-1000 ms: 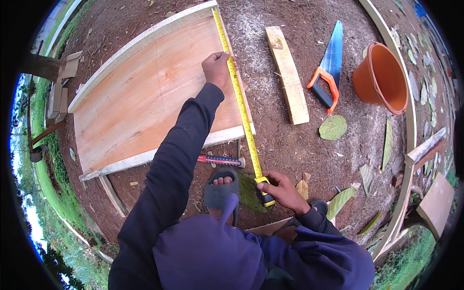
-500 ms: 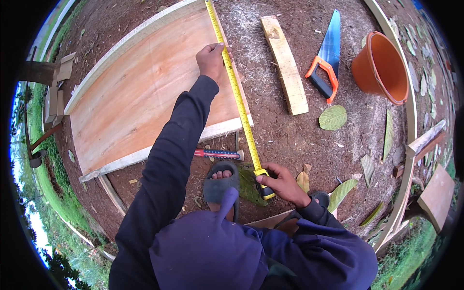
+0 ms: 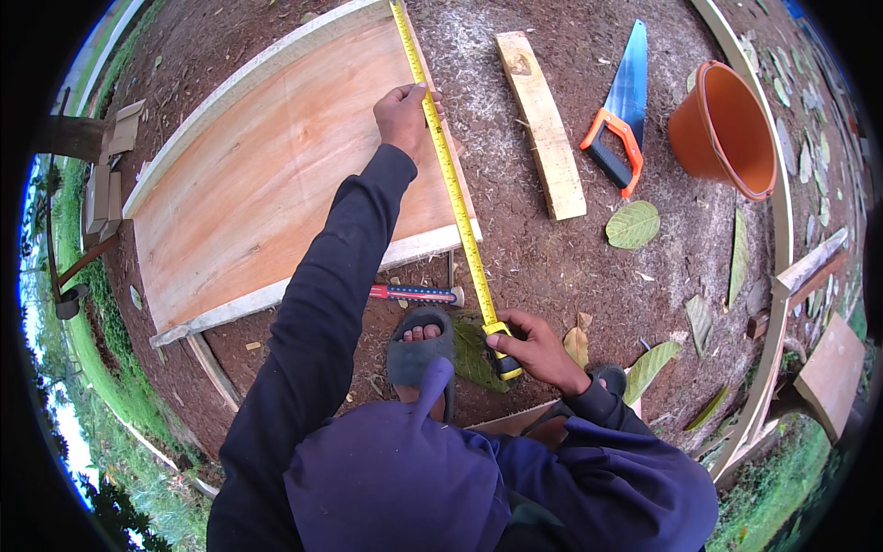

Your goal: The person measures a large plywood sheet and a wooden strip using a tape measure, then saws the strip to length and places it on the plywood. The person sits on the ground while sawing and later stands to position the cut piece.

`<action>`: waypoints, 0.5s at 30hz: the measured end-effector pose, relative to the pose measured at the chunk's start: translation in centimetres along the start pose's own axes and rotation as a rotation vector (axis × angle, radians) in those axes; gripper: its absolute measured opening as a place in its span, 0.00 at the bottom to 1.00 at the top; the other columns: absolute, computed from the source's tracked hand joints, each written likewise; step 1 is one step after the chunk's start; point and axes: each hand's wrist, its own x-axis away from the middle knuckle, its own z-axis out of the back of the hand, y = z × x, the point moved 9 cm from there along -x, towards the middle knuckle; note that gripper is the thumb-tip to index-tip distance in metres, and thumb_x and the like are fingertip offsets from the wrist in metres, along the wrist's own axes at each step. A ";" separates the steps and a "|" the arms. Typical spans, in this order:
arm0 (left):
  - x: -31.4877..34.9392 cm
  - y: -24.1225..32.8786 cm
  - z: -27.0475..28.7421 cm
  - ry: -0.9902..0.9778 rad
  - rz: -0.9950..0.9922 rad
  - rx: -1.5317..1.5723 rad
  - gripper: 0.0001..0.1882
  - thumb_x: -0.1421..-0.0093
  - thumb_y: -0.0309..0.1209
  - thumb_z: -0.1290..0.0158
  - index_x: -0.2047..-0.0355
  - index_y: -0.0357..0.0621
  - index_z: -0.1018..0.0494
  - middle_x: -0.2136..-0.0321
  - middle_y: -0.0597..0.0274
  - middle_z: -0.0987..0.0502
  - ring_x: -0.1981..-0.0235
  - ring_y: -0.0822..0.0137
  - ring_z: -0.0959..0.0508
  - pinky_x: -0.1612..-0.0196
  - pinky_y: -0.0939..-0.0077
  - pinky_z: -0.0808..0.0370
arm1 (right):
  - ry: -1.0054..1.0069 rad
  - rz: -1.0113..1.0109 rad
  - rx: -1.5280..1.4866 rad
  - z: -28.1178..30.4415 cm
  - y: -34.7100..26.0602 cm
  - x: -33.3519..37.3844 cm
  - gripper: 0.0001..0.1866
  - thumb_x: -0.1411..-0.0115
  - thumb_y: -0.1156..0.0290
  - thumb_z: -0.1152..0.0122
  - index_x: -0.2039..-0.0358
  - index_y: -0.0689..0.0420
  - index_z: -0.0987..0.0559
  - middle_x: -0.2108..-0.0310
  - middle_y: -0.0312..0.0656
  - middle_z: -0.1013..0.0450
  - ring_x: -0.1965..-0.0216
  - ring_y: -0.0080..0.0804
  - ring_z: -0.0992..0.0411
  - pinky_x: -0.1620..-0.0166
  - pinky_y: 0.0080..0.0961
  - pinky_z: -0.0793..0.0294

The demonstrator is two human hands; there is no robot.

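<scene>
A yellow tape measure (image 3: 504,357) with black sides sits in my right hand (image 3: 544,351), whose thumb lies across the case near its mouth. From it the yellow blade (image 3: 455,189) runs out straight, away from me, along the right end of a shallow wooden panel (image 3: 267,175) and past the top of the view. My left hand (image 3: 401,118) is closed on the blade near the panel's far part, thumb at the blade's edge and some fingers hidden behind it. Pale wooden strips (image 3: 418,244) edge the panel's near and far long sides.
A hammer (image 3: 418,293) lies between the panel and my sandalled foot (image 3: 421,345). To the right are a short timber piece (image 3: 544,129), a handsaw (image 3: 627,101), an orange bucket (image 3: 717,138) and large leaves (image 3: 633,224). A long curved-looking board (image 3: 782,202) stands beyond them.
</scene>
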 end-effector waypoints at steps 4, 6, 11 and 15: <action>0.0 0.0 0.1 -0.011 0.002 -0.005 0.10 0.29 0.30 0.46 0.58 0.32 0.26 0.66 0.51 0.18 0.69 0.64 0.17 0.64 0.69 0.16 | -0.001 0.030 -0.014 0.0 0.0 -0.1 0.23 0.34 0.63 0.32 0.44 0.63 0.22 0.60 0.37 0.22 0.60 0.21 0.25 0.57 0.24 0.23; 0.0 0.0 0.0 -0.012 0.003 -0.005 0.10 0.28 0.30 0.46 0.58 0.32 0.26 0.66 0.51 0.18 0.69 0.64 0.17 0.64 0.68 0.16 | 0.000 0.042 -0.012 0.1 0.1 -0.2 0.24 0.34 0.61 0.31 0.43 0.63 0.22 0.60 0.39 0.20 0.61 0.23 0.23 0.59 0.25 0.21; 0.1 0.0 0.0 -0.013 0.008 0.003 0.11 0.28 0.31 0.46 0.59 0.32 0.26 0.66 0.51 0.18 0.70 0.64 0.17 0.64 0.68 0.16 | 0.011 0.050 0.001 0.0 0.1 -0.1 0.25 0.34 0.62 0.31 0.43 0.63 0.22 0.60 0.39 0.20 0.60 0.23 0.23 0.58 0.26 0.21; 0.4 -0.2 0.3 0.005 0.031 0.010 0.12 0.28 0.33 0.45 0.59 0.33 0.25 0.66 0.52 0.18 0.70 0.65 0.18 0.64 0.68 0.17 | 0.008 0.048 0.008 0.0 0.0 -0.1 0.25 0.34 0.61 0.31 0.42 0.63 0.23 0.60 0.40 0.20 0.59 0.24 0.23 0.57 0.26 0.21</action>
